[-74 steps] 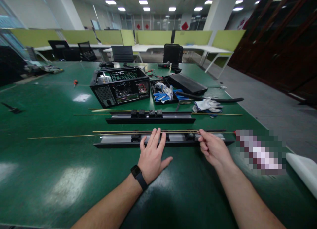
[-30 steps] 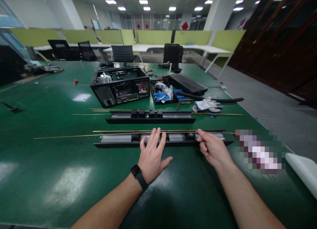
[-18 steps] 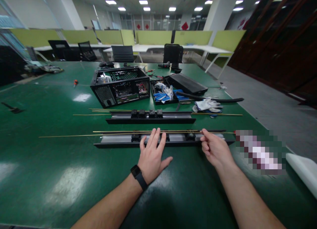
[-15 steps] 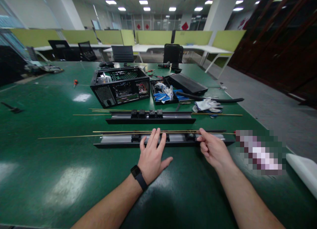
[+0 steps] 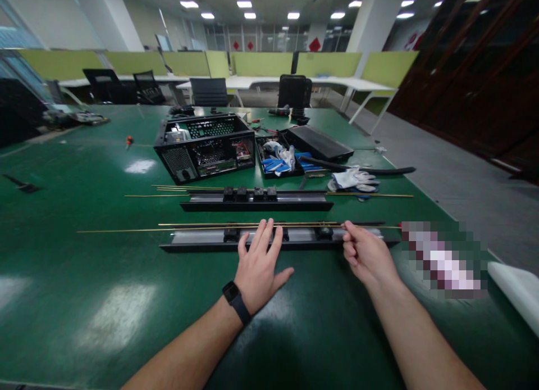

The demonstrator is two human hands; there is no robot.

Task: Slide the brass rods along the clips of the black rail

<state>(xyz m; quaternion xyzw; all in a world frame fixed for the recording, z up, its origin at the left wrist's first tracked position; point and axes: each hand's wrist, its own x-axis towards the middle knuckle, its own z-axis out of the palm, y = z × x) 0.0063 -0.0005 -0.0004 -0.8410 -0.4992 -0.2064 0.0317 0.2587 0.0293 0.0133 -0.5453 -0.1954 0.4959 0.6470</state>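
My left hand (image 5: 261,269) rests with fingers spread across the middle of the near long black rail (image 5: 202,247), which has a silvery inner face. Its fingertips reach the thin brass rods lying along the far side of the rail. At the right part of the rail, my right hand (image 5: 367,254) pinches a thin brass rod (image 5: 120,231) between thumb and fingers. That rod's free end sticks out far to the left of the rail. Small black blocks sit in the channel, one (image 5: 324,233) just left of my right hand and another (image 5: 231,234) left of my left hand.
Beyond lies a second black rail (image 5: 256,206) with several black blocks and more brass rods. Behind it stand an open computer case (image 5: 204,145) and a tray of gloves (image 5: 278,157). White work gloves (image 5: 352,179) and a black tube (image 5: 391,170) lie right. A blurred-out patch sits near right.
My right hand has slid slightly to the right with the brass rod. The rod's left end has moved right too. My left hand has stayed in place.
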